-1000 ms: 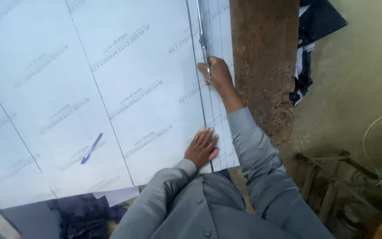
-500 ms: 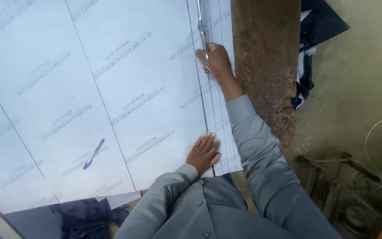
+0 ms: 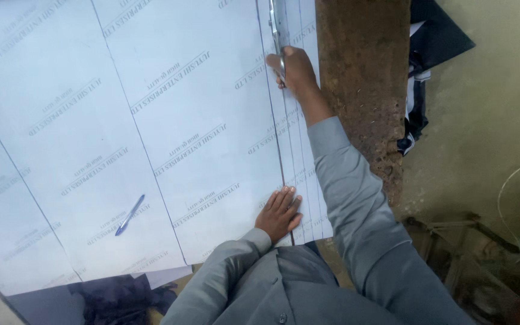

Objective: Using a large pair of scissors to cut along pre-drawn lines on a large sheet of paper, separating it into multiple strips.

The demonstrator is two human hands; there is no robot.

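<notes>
under the right hand (image 3: 296,72), scissors (image 3: 278,30) partly hidden.

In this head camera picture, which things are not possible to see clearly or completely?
- Metal tool in the right hand: the top edge cuts it off and the hand covers its lower part, so its kind is unclear.
- White sheet: runs past the top and left edges.
- Left hand: palm hidden, pressed flat on the sheet.
- Pen: too small to show its tip.
- Dark cloth: partly behind the rusty post.
</notes>
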